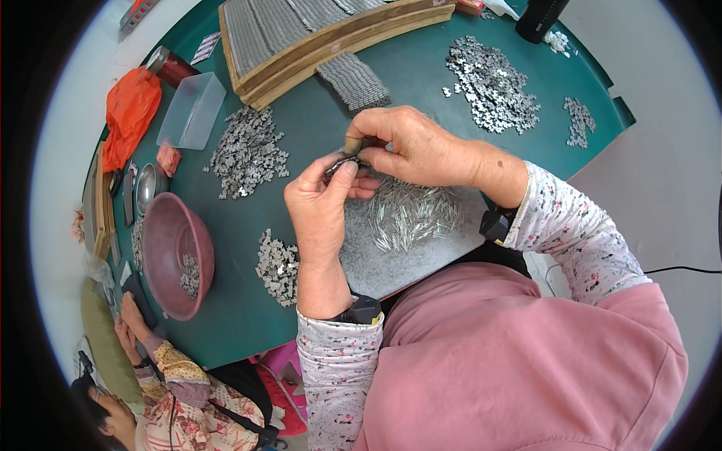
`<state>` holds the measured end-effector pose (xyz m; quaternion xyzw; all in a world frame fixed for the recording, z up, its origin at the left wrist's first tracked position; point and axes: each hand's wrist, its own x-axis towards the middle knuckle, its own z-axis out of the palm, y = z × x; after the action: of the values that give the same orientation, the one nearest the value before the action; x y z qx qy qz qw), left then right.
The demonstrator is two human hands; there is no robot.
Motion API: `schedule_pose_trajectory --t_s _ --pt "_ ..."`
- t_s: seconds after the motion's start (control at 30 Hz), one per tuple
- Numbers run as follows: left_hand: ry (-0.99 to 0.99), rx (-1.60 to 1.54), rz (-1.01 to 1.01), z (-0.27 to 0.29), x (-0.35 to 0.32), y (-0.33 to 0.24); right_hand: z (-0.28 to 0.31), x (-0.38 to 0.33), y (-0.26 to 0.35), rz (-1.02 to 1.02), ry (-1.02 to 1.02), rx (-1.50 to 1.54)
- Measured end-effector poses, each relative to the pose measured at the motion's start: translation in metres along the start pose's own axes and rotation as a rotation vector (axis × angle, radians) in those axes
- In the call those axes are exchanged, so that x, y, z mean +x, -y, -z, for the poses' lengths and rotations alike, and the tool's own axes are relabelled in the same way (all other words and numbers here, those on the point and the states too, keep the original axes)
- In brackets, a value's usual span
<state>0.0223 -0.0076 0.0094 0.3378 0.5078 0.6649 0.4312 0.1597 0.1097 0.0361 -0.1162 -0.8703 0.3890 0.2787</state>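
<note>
Two hands meet above the green bench: left hand pinches a small metal piece, right hand clenched beside it; keeping both low over the pin pile seems wise.

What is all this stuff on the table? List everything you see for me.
table: one, green, fills the middle of the view
grey mat: one, near edge, below the hands
metal pins: loose pile, silver, on the mat
small metal parts: several heaps, silver, spread over the table
wooden trays: stacked, tan, far side, holding rows of grey pieces
basin: one, dull red, left, some parts inside
clear plastic box: one, far left
orange bag: one, left edge
another person: lower left, flowered sleeves
left hand: pinching a small dark piece
right hand: touching the same piece, fingers at the left hand's fingertips
</note>
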Motion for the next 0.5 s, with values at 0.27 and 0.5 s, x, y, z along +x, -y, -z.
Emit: schedule_pose_trajectory --t_s 0.27,0.5 --pt "0.007 0.017 0.007 0.0013 0.0 -0.0008 0.0004 -0.0025 -0.0027 0.078 -0.059 -0.081" --pt "0.0 0.133 -0.029 -0.0016 -0.001 0.0016 0.0009 0.002 -0.0052 -0.033 0.002 0.092"
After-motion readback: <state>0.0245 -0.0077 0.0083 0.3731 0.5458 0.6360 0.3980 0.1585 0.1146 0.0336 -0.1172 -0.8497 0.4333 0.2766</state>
